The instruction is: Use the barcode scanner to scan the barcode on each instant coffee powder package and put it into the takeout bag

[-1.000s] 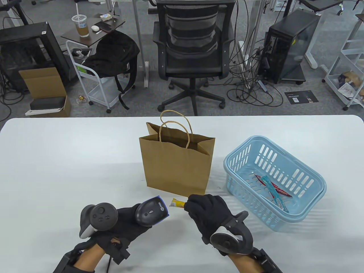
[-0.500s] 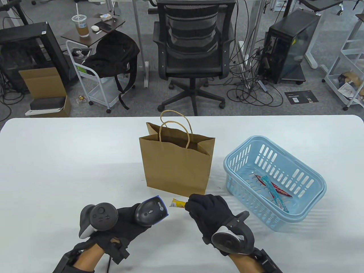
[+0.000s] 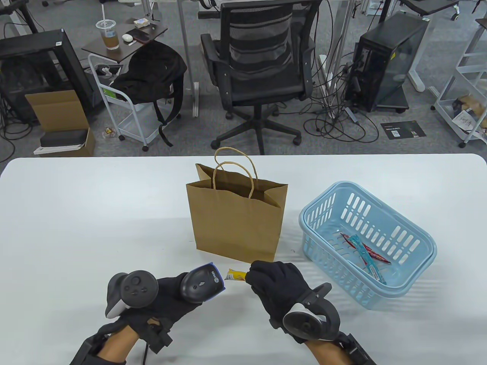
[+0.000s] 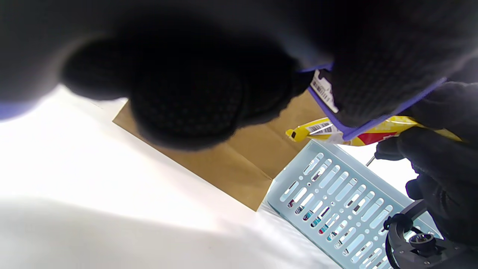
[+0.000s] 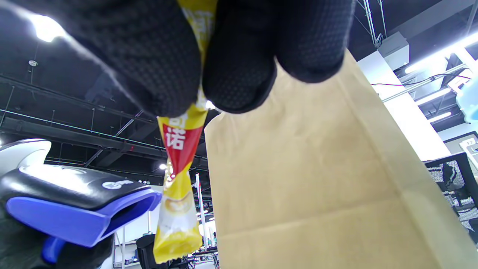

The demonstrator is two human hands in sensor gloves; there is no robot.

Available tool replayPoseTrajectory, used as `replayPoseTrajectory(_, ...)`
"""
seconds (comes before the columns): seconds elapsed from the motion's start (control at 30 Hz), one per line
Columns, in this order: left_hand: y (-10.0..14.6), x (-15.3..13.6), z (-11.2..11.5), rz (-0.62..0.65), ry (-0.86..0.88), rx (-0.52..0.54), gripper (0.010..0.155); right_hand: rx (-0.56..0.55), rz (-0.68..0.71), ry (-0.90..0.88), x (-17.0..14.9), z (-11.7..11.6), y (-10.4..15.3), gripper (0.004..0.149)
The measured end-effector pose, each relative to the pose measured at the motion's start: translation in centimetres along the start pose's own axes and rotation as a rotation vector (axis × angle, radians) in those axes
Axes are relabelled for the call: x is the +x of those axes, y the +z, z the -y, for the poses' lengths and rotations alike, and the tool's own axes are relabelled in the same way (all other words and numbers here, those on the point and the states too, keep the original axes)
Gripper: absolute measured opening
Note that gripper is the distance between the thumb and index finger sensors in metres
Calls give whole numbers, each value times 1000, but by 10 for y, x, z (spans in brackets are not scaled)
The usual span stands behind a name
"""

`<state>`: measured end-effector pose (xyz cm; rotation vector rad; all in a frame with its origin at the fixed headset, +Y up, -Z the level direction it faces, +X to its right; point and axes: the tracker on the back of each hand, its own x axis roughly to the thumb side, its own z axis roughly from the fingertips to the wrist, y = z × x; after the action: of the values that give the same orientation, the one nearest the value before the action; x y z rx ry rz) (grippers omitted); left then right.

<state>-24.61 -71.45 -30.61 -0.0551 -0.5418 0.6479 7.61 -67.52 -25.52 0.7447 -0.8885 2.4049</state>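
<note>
My left hand (image 3: 171, 300) grips a grey barcode scanner (image 3: 201, 282) with a blue nose, aimed right. A hand's width away, my right hand (image 3: 276, 283) pinches a yellow and red coffee stick (image 3: 236, 275) by one end, its free end almost at the scanner's nose. In the left wrist view the stick (image 4: 325, 131) shows a barcode near its tip. The right wrist view has the stick (image 5: 178, 194) hanging from my fingers (image 5: 239, 63) beside the scanner (image 5: 78, 209). The brown paper takeout bag (image 3: 237, 218) stands open just behind both hands.
A light blue plastic basket (image 3: 418, 243) sits right of the bag with two more sticks (image 3: 365, 253) inside. Beyond the table's far edge stand an office chair (image 3: 258, 72), a computer tower (image 3: 384, 57) and a cart.
My right hand and the stick have crept slightly left toward the scanner. The office chair behind the table has turned. The left hand stays put.
</note>
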Motion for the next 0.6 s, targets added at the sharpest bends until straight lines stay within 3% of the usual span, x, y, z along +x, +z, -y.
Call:
replayPoseTrajectory(0.23,1,-3,-3,-24,-5,32,54,7,-19,7,-4,-2,1,42)
replayPoseTrajectory(0.43,4,-11,-12,-125,-87,122,54,16,-40,5,-8,-5,2,45)
replayPoseTrajectory(0.6,5,-20,-20,-197,-94,172,55,-37,-55,-1,-9,7,-7,47)
